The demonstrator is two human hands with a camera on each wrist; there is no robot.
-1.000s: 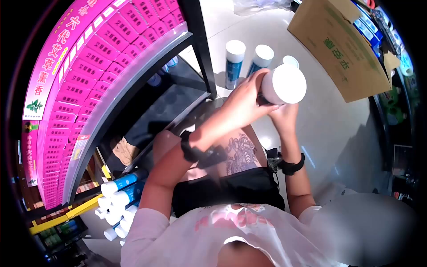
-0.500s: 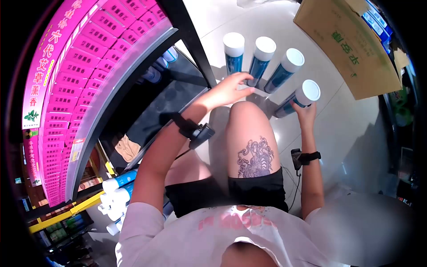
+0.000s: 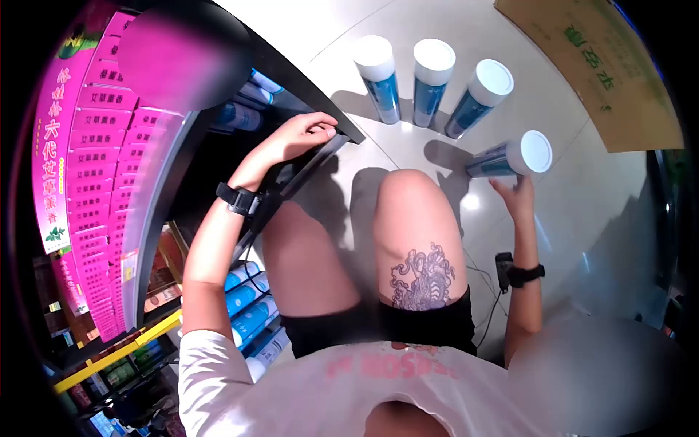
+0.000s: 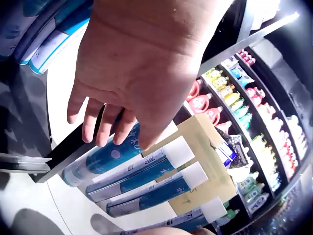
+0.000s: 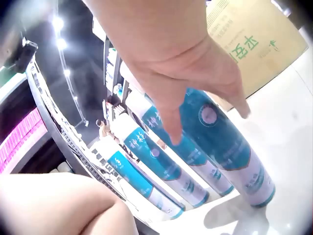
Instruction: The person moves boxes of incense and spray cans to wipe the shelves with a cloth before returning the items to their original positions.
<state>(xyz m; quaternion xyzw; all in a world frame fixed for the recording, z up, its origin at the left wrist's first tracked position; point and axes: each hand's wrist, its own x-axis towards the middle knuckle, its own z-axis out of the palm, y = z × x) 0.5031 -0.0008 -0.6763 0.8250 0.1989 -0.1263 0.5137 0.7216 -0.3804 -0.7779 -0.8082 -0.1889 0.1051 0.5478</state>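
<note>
Four spray cans with blue-and-white bodies and white caps stand in a row on the floor. Nearest my right hand [image 3: 517, 195] is the rightmost spray can [image 3: 489, 161]. In the right wrist view, that hand's thumb and fingers [image 5: 171, 128] spread either side of the upper part of this can [image 5: 222, 139], not curled round it. My left hand [image 3: 302, 137] is over the front edge of the black lower shelf [image 3: 331, 149], holding nothing. In the left wrist view its fingers [image 4: 88, 128] hang loosely, and the standing cans [image 4: 139, 171] show beyond them.
More spray cans [image 3: 240, 116] lie deep in the lower shelf, and several others [image 3: 251, 317] are stacked by my left side. Pink boxes [image 3: 98, 164] fill the shelf above. A cardboard box [image 3: 608, 73] stands at the far right. A cable [image 3: 484, 320] hangs near my right wrist.
Both hands were together round a white-capped can; then the right hand set it down at the row's right end. The left hand has moved left from the cans to the shelf edge.
</note>
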